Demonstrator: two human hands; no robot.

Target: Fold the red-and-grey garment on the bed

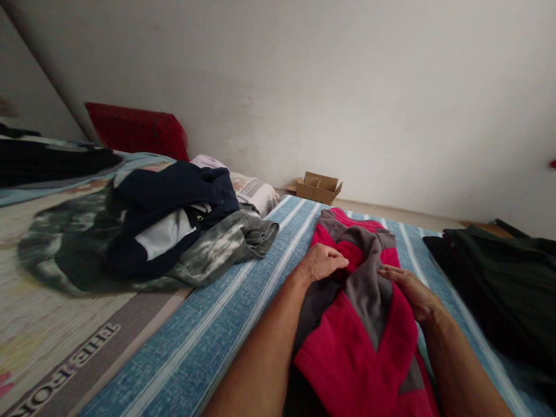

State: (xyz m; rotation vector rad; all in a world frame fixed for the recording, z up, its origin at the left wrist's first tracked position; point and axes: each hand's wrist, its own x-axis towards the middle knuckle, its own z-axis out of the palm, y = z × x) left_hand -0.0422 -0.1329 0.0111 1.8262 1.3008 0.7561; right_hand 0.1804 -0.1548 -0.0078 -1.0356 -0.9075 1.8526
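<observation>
Far left: dark folded clothes (47, 164) on a floral bed sheet (47, 327) with a grey printed band, lettering starts "THE". Red patterned case (139, 130) behind, against the white wall (369, 104). Next, loose heap: grey-green mottled garment (61, 249) underneath, navy garment (174, 182) with a white patch on top. Pale pillow-like bundle (259, 194) just beyond the heap, some print on it.

Then blue-and-white striped sheet (217, 313), runs under the middle and right part of the bed. Open cardboard box (316, 188) past its far edge, by the wall.

Left hand (321, 263) over the left side of a red-and-grey fleece jacket (347, 341). Fingers bent, close together, tips pointing right at a red part of it; contact likely a light one, can't tell if they pinch cloth. Jacket lies on the striped sheet, below and between both hands, collar end away from the person, sleeves folded in over the front, near end cut by the frame bottom.

Right hand (410, 286) at the jacket's right side. Fingers straight, pressed together, tips on grey fleece; thumb hidden, can't tell if pinching.

Far right: dark clothes pile (499, 284) on the striped sheet, apart from the jacket.
</observation>
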